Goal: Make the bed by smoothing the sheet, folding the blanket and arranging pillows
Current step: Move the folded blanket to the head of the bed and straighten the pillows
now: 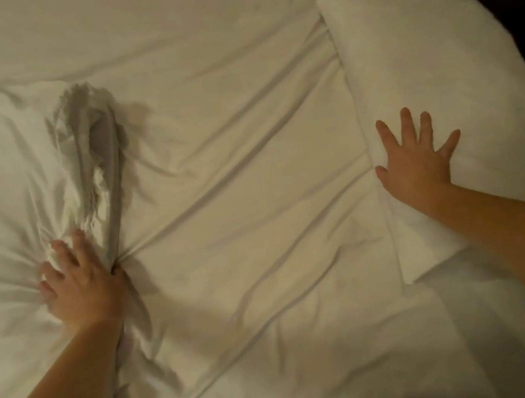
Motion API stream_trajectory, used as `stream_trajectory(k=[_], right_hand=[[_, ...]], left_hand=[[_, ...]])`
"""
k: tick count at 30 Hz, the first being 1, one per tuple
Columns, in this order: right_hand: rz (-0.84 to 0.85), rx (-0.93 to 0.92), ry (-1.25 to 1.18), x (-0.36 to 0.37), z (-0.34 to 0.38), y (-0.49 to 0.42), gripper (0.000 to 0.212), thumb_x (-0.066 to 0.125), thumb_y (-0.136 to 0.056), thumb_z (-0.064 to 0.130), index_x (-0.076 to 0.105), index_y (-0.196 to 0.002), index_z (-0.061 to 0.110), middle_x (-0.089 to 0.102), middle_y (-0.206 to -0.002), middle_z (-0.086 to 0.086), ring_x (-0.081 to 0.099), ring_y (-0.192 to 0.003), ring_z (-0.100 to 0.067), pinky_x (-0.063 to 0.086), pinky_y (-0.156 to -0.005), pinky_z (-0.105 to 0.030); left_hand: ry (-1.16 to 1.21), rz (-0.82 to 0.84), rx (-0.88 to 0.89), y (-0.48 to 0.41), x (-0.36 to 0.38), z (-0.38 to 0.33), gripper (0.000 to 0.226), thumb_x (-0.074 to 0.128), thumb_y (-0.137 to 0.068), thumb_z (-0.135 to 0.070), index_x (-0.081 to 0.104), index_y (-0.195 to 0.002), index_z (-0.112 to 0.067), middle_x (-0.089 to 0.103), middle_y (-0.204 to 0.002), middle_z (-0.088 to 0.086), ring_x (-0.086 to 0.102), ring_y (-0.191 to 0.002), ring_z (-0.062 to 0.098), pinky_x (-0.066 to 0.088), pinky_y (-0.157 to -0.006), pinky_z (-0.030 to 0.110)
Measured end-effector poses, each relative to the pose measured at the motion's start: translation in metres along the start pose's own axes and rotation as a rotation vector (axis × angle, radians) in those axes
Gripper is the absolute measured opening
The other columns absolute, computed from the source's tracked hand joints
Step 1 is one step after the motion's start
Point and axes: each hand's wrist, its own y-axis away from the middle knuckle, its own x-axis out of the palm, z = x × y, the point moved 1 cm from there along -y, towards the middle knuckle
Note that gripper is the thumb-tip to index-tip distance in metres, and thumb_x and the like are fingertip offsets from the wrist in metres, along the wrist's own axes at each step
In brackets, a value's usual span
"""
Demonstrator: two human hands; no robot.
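Left grip (78, 283): fingers curled tight into a bunched ridge of the blanket (88, 150), on the left side of the bed.
Right grip (419, 156): flat, fingers spread, holding nothing, pressing the pillow (422, 63) at the right edge.
Sheet (249, 166): between my two grips, creased in long diagonal folds.
Method: I'd pin the pillow as an anchor, draw the blanket leftward low and steady, then sweep the creases outward.
Risk: a yank would likely drag the sheet along.

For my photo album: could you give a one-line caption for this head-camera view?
The left hand grips a bunched ridge of sheet while the right hand presses flat on a white pillow.
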Motion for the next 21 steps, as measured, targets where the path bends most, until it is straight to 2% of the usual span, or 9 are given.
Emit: stream_trajectory(k=[4, 8, 9, 13, 16, 18, 21], right_hand=[[0.020, -0.006, -0.035, 0.012, -0.007, -0.006, 0.084, 0.049, -0.096, 0.049, -0.007, -0.158, 0.036, -0.010, -0.167, -0.008, -0.004, -0.152, -0.039, 0.013, -0.106, -0.081], [0.027, -0.004, -0.055, 0.015, -0.004, -0.008, 0.104, 0.059, -0.085, 0.063, -0.013, -0.156, 0.037, -0.013, -0.166, -0.009, -0.006, -0.151, -0.041, 0.010, -0.100, -0.084], [0.033, -0.002, -0.051, 0.016, -0.004, -0.009, 0.106, 0.062, -0.084, 0.060, -0.014, -0.156, 0.037, -0.014, -0.166, -0.009, -0.006, -0.151, -0.042, 0.011, -0.099, -0.085], [0.038, 0.032, -0.028, 0.016, -0.006, -0.014, 0.105, 0.064, -0.087, 0.024, -0.015, -0.155, 0.038, -0.016, -0.165, -0.010, -0.005, -0.150, -0.043, 0.015, -0.099, -0.086], [0.035, 0.046, -0.013, 0.020, -0.009, -0.012, 0.105, 0.064, -0.087, 0.018, -0.013, -0.156, 0.039, -0.015, -0.165, -0.010, -0.005, -0.150, -0.044, 0.014, -0.099, -0.087], [0.040, 0.062, -0.014, 0.021, -0.012, -0.011, 0.105, 0.064, -0.088, 0.021, -0.016, -0.155, 0.040, -0.016, -0.165, -0.009, -0.006, -0.151, -0.043, 0.016, -0.098, -0.087], [0.031, 0.049, -0.041, 0.021, -0.014, -0.007, 0.105, 0.066, -0.088, 0.039, -0.016, -0.154, 0.042, -0.015, -0.166, -0.007, -0.006, -0.151, -0.041, 0.016, -0.096, -0.088]], left_hand=[[0.021, -0.014, 0.005, -0.001, -0.002, 0.000, 0.089, 0.076, -0.080, -0.033, 0.026, -0.153, -0.023, 0.030, -0.157, 0.022, 0.038, -0.132, 0.052, 0.033, -0.110, 0.066], [0.104, -0.009, -0.002, -0.001, -0.010, 0.000, 0.084, 0.074, -0.084, -0.034, 0.026, -0.152, -0.027, 0.027, -0.157, 0.017, 0.035, -0.135, 0.051, 0.035, -0.108, 0.068], [0.130, -0.014, -0.013, -0.001, -0.014, -0.002, 0.081, 0.072, -0.085, -0.035, 0.026, -0.152, -0.028, 0.027, -0.158, 0.016, 0.034, -0.136, 0.050, 0.036, -0.108, 0.068], [0.185, -0.044, -0.048, 0.000, -0.018, -0.004, 0.071, 0.065, -0.091, -0.037, 0.028, -0.152, -0.028, 0.030, -0.158, 0.017, 0.034, -0.138, 0.048, 0.035, -0.109, 0.067], [0.190, -0.035, -0.057, 0.000, -0.019, -0.005, 0.070, 0.056, -0.089, -0.042, 0.029, -0.151, -0.026, 0.034, -0.155, 0.019, 0.037, -0.135, 0.048, 0.035, -0.110, 0.064], [0.194, -0.004, -0.088, -0.001, -0.022, -0.007, 0.072, 0.056, -0.085, -0.041, 0.030, -0.150, -0.026, 0.037, -0.153, 0.019, 0.038, -0.134, 0.047, 0.035, -0.110, 0.063], [0.179, 0.031, -0.112, -0.003, -0.027, -0.008, 0.075, 0.053, -0.080, -0.041, 0.031, -0.149, -0.026, 0.041, -0.150, 0.019, 0.041, -0.133, 0.046, 0.037, -0.109, 0.061]])
